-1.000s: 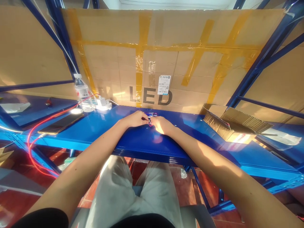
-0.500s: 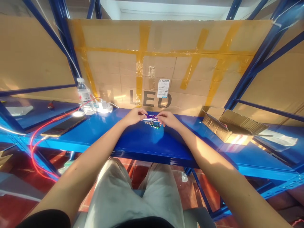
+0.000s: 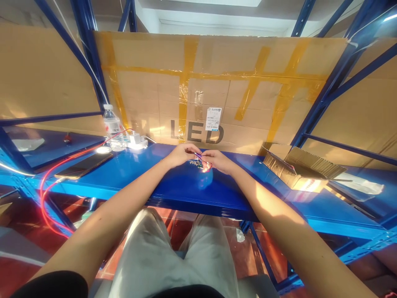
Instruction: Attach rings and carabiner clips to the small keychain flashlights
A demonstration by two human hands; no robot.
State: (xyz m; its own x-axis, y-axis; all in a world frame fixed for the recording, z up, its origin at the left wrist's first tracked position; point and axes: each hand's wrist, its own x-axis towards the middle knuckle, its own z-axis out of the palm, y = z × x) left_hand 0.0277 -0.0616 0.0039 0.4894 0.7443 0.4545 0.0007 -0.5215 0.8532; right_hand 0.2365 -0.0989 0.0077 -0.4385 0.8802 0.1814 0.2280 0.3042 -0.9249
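My left hand (image 3: 183, 155) and my right hand (image 3: 218, 160) meet just above the blue shelf top (image 3: 176, 190). Fingers of both are closed in a pinch around a small shiny purple piece (image 3: 197, 155), mostly covered by the fingertips. Its exact kind is too small to tell. Right below the fingertips lies a little cluster of shiny metallic and greenish bits (image 3: 195, 163). A bright reddish glint shows beside the right fingertips, and I cannot make out what it belongs to.
On the left stand a clear water bottle (image 3: 114, 128) and a white charger (image 3: 136, 141), near a dark phone (image 3: 83, 165) with a glowing red cable (image 3: 45, 186). An open cardboard box (image 3: 310, 182) sits right. A large cardboard sheet (image 3: 248, 95) closes off the back.
My hands have drawn closer together, and the purple piece, earlier stretched level between them, now shows shorter and tilted. The view has shifted slightly.
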